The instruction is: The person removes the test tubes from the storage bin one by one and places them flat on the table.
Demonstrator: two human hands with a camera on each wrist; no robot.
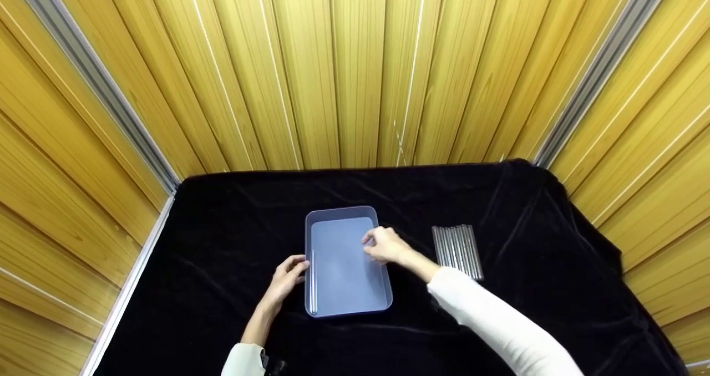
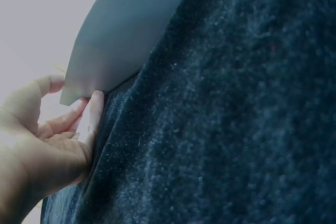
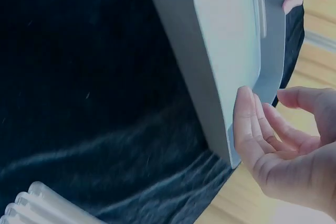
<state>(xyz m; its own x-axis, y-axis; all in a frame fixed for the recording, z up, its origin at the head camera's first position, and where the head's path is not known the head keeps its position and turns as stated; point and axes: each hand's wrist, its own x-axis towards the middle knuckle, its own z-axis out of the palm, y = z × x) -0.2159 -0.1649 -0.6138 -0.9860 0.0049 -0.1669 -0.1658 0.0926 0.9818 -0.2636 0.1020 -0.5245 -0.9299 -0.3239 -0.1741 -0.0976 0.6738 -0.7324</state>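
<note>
A shallow blue-grey plastic tray (image 1: 349, 279) lies on black cloth. My left hand (image 1: 288, 276) holds its left wall, thumb at the rim and fingers along the outside; in the left wrist view, the tray corner (image 2: 113, 45) sits between thumb and fingers. Along the inside of that wall lie clear thin tubes (image 1: 313, 287), too close together to count. Over the tray's right side hovers my right hand (image 1: 385, 245), its fingers loosely bent with nothing between them. Several clear tubes (image 1: 457, 251) lie side by side to the right; their ends also show in the right wrist view.
Black velvety cloth (image 1: 233, 215) covers the table, with soft folds. Yellow wood-plank walls (image 1: 355, 71) stand behind and on both sides, joined by grey metal corner posts (image 1: 105, 82). My right forearm in a white sleeve (image 1: 499, 320) reaches in front of the row of tubes.
</note>
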